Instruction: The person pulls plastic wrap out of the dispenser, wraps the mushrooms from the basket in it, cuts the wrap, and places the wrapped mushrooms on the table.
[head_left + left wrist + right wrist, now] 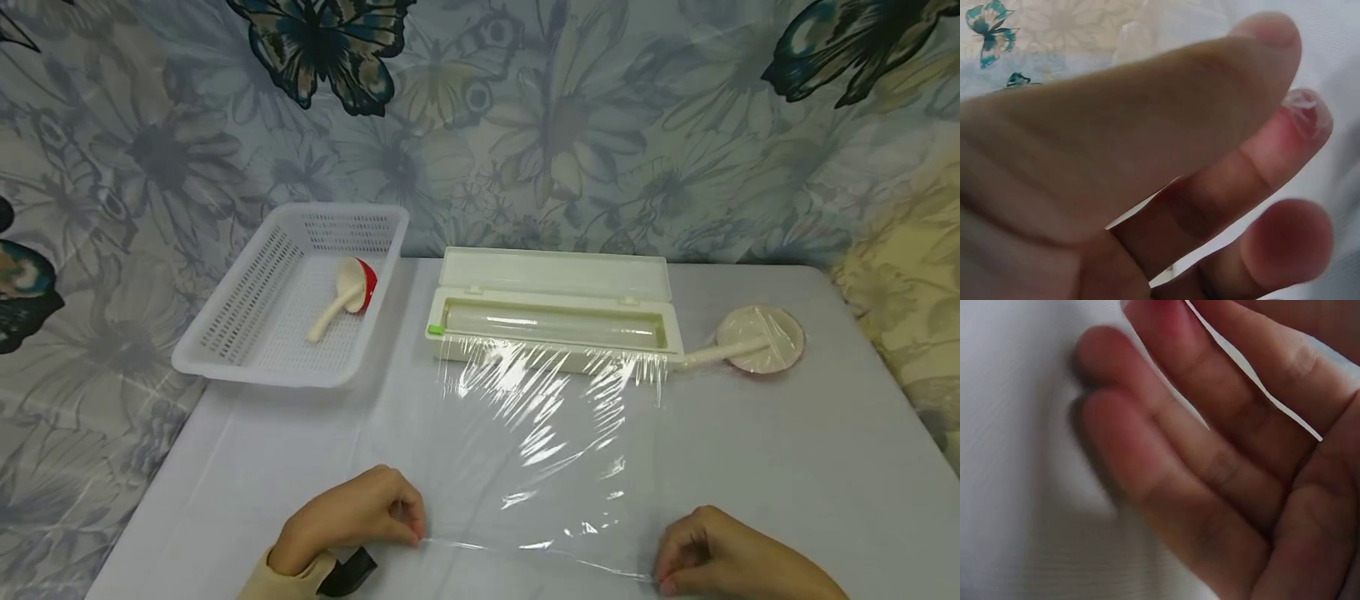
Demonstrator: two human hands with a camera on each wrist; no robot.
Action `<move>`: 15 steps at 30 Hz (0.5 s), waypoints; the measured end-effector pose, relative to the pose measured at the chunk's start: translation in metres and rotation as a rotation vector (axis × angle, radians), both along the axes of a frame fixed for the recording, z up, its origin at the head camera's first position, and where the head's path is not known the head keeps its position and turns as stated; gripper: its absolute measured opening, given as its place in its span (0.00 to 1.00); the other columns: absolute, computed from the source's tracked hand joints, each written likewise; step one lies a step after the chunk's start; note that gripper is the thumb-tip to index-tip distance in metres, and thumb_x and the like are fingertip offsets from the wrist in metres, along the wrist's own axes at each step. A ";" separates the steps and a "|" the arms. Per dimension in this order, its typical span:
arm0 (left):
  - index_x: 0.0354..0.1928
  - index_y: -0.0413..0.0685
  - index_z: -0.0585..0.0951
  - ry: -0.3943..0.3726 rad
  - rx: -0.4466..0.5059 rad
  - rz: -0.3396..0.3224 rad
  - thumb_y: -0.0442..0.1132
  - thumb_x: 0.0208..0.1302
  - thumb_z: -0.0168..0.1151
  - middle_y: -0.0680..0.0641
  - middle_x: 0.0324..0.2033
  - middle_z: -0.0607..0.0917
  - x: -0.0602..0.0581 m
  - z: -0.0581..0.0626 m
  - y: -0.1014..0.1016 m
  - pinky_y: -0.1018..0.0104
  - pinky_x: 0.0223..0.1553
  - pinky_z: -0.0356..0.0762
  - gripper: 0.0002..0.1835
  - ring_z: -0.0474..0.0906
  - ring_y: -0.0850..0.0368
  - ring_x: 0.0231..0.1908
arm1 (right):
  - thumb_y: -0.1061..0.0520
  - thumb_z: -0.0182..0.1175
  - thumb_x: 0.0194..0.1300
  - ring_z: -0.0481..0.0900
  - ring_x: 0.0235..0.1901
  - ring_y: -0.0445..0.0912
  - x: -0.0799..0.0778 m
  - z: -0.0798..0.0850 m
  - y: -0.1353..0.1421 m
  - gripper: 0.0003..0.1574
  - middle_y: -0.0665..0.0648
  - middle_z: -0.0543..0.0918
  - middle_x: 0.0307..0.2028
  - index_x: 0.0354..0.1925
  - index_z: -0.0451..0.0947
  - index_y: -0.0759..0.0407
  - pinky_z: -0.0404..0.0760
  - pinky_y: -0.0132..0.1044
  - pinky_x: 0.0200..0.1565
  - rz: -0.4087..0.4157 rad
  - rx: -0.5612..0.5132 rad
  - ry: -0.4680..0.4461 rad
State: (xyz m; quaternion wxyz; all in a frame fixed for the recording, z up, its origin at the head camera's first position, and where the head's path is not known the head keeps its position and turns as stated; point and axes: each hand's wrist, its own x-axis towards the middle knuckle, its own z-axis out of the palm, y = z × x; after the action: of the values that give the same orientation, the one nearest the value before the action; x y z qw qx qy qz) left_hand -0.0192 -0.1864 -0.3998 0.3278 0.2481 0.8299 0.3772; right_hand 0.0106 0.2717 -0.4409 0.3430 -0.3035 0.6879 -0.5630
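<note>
A sheet of cling film (pixel 555 450) stretches from the cling film dispenser (pixel 555 321) towards the front of the table. My left hand (pixel 367 508) pinches its near left corner between thumb and fingers. At the near right corner, my right hand (pixel 720 554) pinches the same edge. The dispenser is a pale box with its lid tipped back and a roll inside; a green piece shows at its left end. In the left wrist view, a bit of film (pixel 1307 112) clings to a fingertip. The right wrist view shows curled fingers (pixel 1141 444) near the white cloth, the pinch mostly out of frame.
A white plastic basket (pixel 202 354) at the back left holds a red and cream ladle (pixel 333 312). Right of the dispenser lies another ladle (pixel 765 342), its bowl covered in film. White cloth (pixel 810 450) covers the table, and a patterned curtain (pixel 525 150) hangs behind.
</note>
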 end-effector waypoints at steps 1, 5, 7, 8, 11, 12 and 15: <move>0.24 0.52 0.86 0.001 -0.006 0.000 0.37 0.53 0.75 0.63 0.20 0.81 0.000 -0.002 0.001 0.77 0.23 0.71 0.06 0.67 0.74 0.20 | 0.64 0.65 0.62 0.78 0.30 0.27 0.000 -0.001 0.000 0.03 0.60 0.87 0.28 0.36 0.85 0.61 0.82 0.32 0.26 -0.012 0.013 0.006; 0.24 0.50 0.86 -0.023 -0.014 0.009 0.35 0.52 0.75 0.61 0.19 0.81 0.000 -0.011 0.004 0.77 0.24 0.72 0.05 0.69 0.74 0.20 | 0.64 0.66 0.61 0.78 0.28 0.27 0.000 -0.004 0.000 0.02 0.59 0.87 0.27 0.35 0.85 0.61 0.81 0.32 0.26 -0.032 0.039 -0.006; 0.23 0.49 0.86 -0.034 -0.015 0.023 0.34 0.51 0.75 0.60 0.18 0.81 0.002 -0.015 0.005 0.77 0.25 0.73 0.06 0.69 0.74 0.20 | 0.64 0.67 0.61 0.77 0.27 0.26 0.001 -0.005 0.000 0.02 0.57 0.87 0.26 0.34 0.85 0.60 0.80 0.31 0.24 -0.044 0.061 0.004; 0.23 0.49 0.86 -0.035 -0.018 0.031 0.34 0.51 0.75 0.60 0.18 0.81 0.002 -0.016 0.006 0.76 0.25 0.73 0.06 0.70 0.74 0.20 | 0.64 0.67 0.60 0.76 0.26 0.26 0.001 -0.006 0.000 0.01 0.56 0.86 0.25 0.33 0.85 0.60 0.79 0.30 0.23 -0.052 0.075 0.025; 0.22 0.49 0.85 -0.029 -0.031 0.055 0.32 0.50 0.76 0.61 0.17 0.80 0.003 -0.019 0.009 0.76 0.24 0.73 0.07 0.70 0.74 0.19 | 0.64 0.69 0.58 0.74 0.24 0.25 0.003 -0.007 -0.002 0.02 0.55 0.84 0.22 0.30 0.85 0.59 0.77 0.29 0.20 -0.083 0.118 0.072; 0.22 0.50 0.85 -0.028 -0.039 0.060 0.32 0.49 0.76 0.61 0.17 0.79 0.003 -0.019 0.010 0.76 0.24 0.72 0.07 0.69 0.73 0.19 | 0.63 0.69 0.58 0.74 0.24 0.25 0.003 -0.008 -0.003 0.02 0.53 0.84 0.21 0.29 0.85 0.59 0.76 0.29 0.20 -0.093 0.130 0.088; 0.21 0.51 0.85 -0.018 -0.064 0.069 0.32 0.49 0.76 0.62 0.15 0.75 0.003 -0.021 0.011 0.77 0.22 0.68 0.08 0.66 0.73 0.18 | 0.62 0.71 0.56 0.73 0.23 0.25 0.003 -0.008 -0.005 0.02 0.53 0.83 0.20 0.29 0.85 0.58 0.75 0.29 0.20 -0.110 0.147 0.093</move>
State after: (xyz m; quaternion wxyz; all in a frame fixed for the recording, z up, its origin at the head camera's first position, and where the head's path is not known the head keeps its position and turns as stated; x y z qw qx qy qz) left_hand -0.0159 -0.1752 -0.4208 0.3296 0.2053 0.8467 0.3636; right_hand 0.0139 0.2668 -0.4486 0.3006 -0.2652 0.7583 -0.5141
